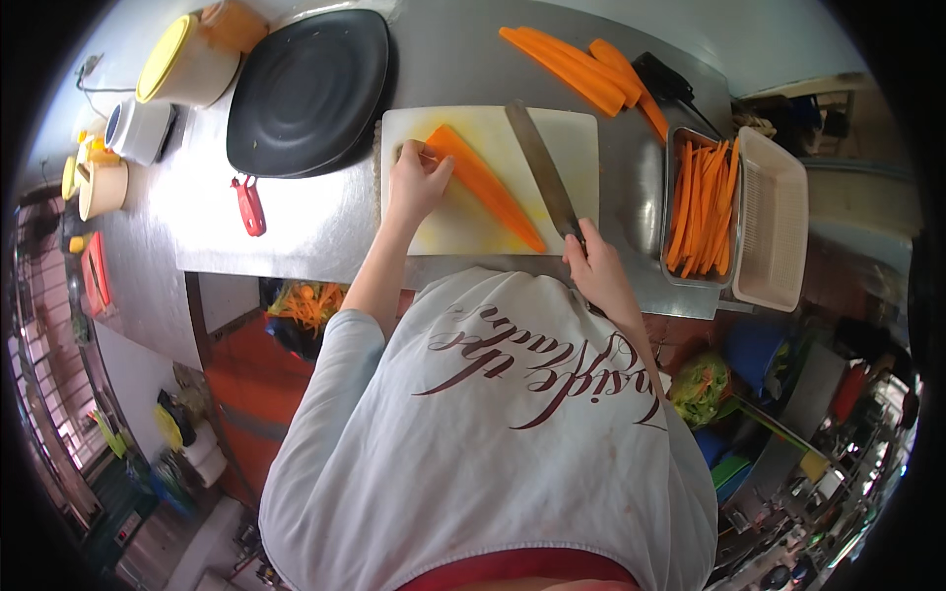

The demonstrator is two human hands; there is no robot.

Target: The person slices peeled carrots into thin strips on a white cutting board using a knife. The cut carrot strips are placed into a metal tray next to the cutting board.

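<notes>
A long, peeled carrot piece [491, 193] lies slantwise on a white cutting board [576, 133] with yellow stains. At its wide far end, my left hand [420, 177] pinches the near-left edge between thumb and fingers. My right hand [597, 270] is closed around the dark handle of a kitchen knife [543, 166]. The knife's broad blade points away from me over the right part of the board, apart from the carrot.
Several carrot pieces [573, 70] lie behind the board beside a black object [663, 77]. Carrot sticks [702, 214] fill a metal container next to a white plastic basket [772, 221]. Left are a black square plate [310, 89], a red-handled peeler [249, 207] and lidded tubs [188, 63].
</notes>
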